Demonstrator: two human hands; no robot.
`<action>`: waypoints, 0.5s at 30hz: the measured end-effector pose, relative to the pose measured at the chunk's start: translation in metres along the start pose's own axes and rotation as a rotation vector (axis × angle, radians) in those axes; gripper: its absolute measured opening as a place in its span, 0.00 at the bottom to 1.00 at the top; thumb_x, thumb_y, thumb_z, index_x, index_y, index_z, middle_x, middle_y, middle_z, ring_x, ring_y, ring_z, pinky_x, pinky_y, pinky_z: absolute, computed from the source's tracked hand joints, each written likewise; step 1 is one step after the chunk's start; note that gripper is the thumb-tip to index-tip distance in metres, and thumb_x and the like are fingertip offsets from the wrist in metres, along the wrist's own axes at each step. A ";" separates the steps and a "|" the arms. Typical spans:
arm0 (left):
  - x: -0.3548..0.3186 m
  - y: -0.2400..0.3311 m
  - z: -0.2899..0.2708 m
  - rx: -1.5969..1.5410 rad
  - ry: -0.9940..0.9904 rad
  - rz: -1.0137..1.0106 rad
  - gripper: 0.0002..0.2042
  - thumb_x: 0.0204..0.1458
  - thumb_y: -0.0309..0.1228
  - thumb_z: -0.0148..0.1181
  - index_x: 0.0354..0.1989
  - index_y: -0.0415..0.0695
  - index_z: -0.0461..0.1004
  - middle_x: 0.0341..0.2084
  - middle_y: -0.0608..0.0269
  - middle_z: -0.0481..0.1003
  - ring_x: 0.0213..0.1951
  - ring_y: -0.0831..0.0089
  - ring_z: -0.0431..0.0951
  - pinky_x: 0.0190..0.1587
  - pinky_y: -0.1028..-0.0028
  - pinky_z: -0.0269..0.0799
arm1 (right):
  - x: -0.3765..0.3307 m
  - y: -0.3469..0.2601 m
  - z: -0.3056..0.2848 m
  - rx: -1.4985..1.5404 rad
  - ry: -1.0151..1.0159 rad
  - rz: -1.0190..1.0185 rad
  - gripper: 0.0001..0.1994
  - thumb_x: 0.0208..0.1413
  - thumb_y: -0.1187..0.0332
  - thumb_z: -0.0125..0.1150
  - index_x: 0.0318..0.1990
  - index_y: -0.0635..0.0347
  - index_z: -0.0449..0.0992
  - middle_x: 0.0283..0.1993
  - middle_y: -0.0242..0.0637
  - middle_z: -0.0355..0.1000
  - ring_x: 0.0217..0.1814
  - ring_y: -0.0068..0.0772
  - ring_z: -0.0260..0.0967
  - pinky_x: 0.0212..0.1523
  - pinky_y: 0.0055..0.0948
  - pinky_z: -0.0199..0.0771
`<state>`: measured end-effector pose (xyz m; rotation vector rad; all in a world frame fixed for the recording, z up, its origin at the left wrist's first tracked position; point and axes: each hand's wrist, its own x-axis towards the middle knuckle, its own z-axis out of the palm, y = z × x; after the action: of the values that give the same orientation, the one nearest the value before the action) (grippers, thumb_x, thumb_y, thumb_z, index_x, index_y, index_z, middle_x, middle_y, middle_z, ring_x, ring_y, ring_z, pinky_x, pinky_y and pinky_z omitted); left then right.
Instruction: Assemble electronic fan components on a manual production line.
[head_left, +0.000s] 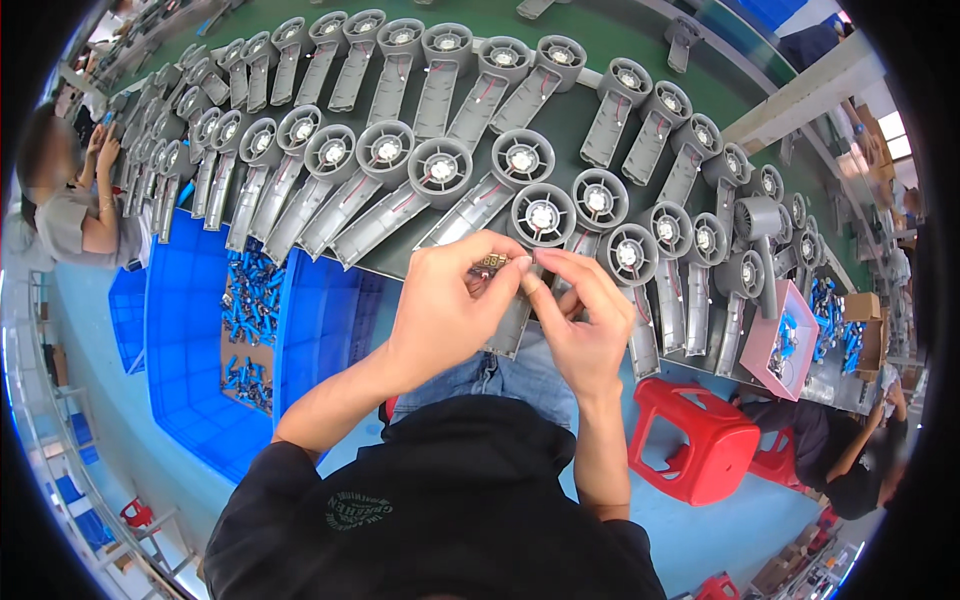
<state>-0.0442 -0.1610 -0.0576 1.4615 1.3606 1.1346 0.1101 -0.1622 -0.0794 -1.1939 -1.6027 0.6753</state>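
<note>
The fingers of the left hand (440, 305) are bent and pinch a small brown chip (492, 262) between thumb and first finger; the fingers of the right hand (585, 320) are curled too, and their tips press on the same chip from the other side; both hands meet just above the near edge of the table (590, 110), over the person's lap.

Under the hands lies a grey shell (512, 320) with a long handle; its round end is hidden by the fingers; thin red wires show by the chip, but where they go is too small to tell.

Past the hands, many more grey shells (440, 175) lie in rows on the dark green table, each with a round fan at the top and a handle pointing back at the person.

To the left sit blue bins (190, 330) with small blue parts (250, 300) inside; to the right stand a pink box (795, 345) on the table and a red stool (695, 435) on the blue floor; other people sit at both far sides.
</note>
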 end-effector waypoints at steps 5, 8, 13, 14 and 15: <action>0.003 0.001 -0.005 -0.313 -0.123 -0.273 0.08 0.58 0.23 0.57 0.44 0.34 0.75 0.24 0.68 0.74 0.21 0.86 0.69 0.23 0.84 0.65 | 0.001 0.012 0.010 -0.028 0.060 -0.146 0.08 0.50 0.80 0.68 0.39 0.65 0.81 0.39 0.36 0.77 0.23 0.12 0.63 0.20 0.15 0.60; -0.003 -0.008 -0.008 -0.333 -0.107 -0.194 0.10 0.59 0.23 0.54 0.49 0.34 0.73 0.29 0.63 0.76 0.25 0.82 0.72 0.29 0.82 0.69 | 0.002 0.006 0.011 -0.031 0.064 -0.105 0.09 0.52 0.80 0.66 0.41 0.65 0.81 0.37 0.34 0.76 0.25 0.13 0.63 0.21 0.16 0.61; -0.014 -0.016 -0.006 -0.225 -0.018 -0.029 0.14 0.59 0.20 0.52 0.53 0.35 0.71 0.36 0.56 0.78 0.32 0.75 0.77 0.37 0.75 0.75 | 0.003 0.005 0.009 -0.071 0.032 -0.087 0.08 0.52 0.81 0.64 0.41 0.64 0.81 0.37 0.32 0.73 0.25 0.13 0.63 0.22 0.16 0.61; -0.013 -0.023 -0.007 -0.044 -0.022 0.108 0.15 0.58 0.19 0.54 0.54 0.35 0.72 0.38 0.56 0.78 0.34 0.74 0.78 0.39 0.74 0.75 | 0.004 0.005 0.009 -0.084 0.029 -0.098 0.08 0.53 0.81 0.64 0.41 0.64 0.81 0.37 0.32 0.73 0.25 0.13 0.62 0.22 0.15 0.61; -0.012 -0.027 -0.008 0.137 -0.026 0.243 0.16 0.57 0.19 0.55 0.54 0.35 0.72 0.40 0.55 0.79 0.35 0.72 0.80 0.41 0.73 0.76 | 0.003 0.005 0.010 -0.084 0.026 -0.097 0.08 0.53 0.81 0.64 0.41 0.64 0.81 0.37 0.32 0.73 0.25 0.13 0.62 0.22 0.15 0.61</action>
<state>-0.0589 -0.1711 -0.0825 1.7728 1.2891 1.1866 0.1027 -0.1560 -0.0860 -1.1722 -1.6692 0.5329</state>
